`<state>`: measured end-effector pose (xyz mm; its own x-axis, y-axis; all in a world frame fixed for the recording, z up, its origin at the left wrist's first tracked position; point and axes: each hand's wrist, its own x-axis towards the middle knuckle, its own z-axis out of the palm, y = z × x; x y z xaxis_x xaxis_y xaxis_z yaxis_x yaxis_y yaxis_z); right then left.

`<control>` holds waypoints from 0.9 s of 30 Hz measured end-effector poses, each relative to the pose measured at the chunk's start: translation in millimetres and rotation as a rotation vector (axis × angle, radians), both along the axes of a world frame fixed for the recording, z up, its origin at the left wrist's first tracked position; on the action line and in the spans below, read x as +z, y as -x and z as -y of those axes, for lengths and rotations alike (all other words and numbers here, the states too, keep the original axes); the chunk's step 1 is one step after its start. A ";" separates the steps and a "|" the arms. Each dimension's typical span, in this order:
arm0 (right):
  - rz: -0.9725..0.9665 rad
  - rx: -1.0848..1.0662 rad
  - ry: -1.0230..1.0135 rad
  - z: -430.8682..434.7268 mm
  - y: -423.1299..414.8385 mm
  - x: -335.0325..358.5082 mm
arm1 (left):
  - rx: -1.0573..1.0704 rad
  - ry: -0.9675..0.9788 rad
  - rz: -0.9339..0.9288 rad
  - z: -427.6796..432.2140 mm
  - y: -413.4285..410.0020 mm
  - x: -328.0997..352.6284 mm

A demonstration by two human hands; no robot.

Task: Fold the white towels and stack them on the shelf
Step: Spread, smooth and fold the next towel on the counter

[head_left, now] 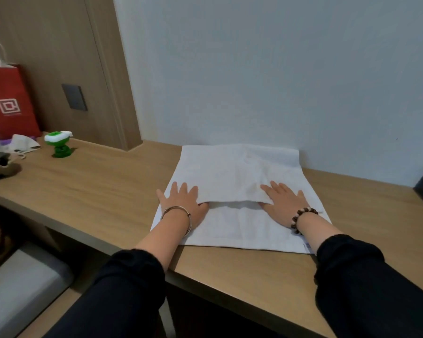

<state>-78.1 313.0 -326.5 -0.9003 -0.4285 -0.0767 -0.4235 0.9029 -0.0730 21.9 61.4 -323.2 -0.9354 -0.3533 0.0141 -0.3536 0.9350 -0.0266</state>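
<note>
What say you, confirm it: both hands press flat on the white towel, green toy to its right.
Wrong side. The head view shows the green toy left of the white towel; left hand and right hand do press flat on it.

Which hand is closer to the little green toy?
The left hand. It lies flat on the left side of the towel, toward the green toy. The right hand lies flat on the towel's right side, farther away.
</note>
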 end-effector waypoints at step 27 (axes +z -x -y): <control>-0.405 0.048 0.559 -30.1 -96.1 60.6 | -0.341 -0.127 -0.650 11.8 -76.5 42.9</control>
<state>18.0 343.2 -265.9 -0.7907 -0.3458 0.5052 -0.5538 0.7557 -0.3495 98.4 49.6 -280.3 -0.8106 -0.0808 0.5801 0.0488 0.9777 0.2044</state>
